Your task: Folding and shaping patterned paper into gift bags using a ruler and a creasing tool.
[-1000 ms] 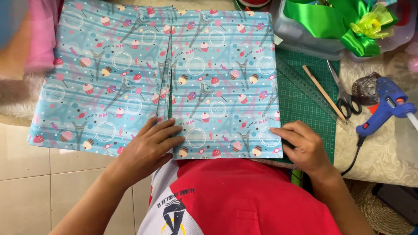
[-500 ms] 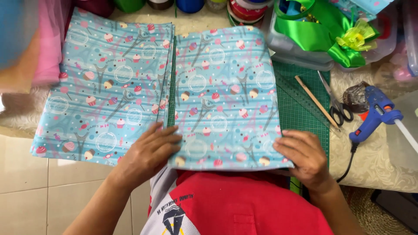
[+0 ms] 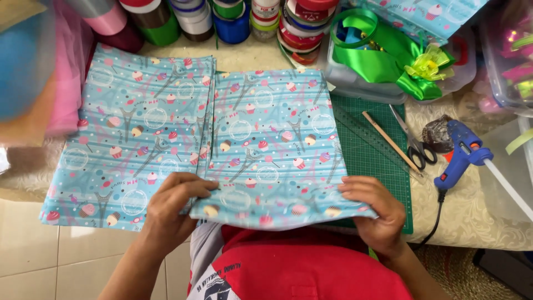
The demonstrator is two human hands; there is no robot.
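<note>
Near edge of wrapping paper (image 3: 266, 139) now lifted, pinched between fingers of left hand (image 3: 169, 208) and right hand (image 3: 377, 214).

1. Table (image 3: 477, 222) under a pale lacy cloth, and the green cutting mat (image 3: 372, 161) lies flat on it
2. Blue patterned wrapping paper (image 3: 211, 139) spreads across table and mat
3. Scissors (image 3: 413, 145), wooden stick (image 3: 388, 141) and blue glue gun (image 3: 463, 153) rest at the right
4. Ribbon spools (image 3: 222, 14) line the far edge
</note>
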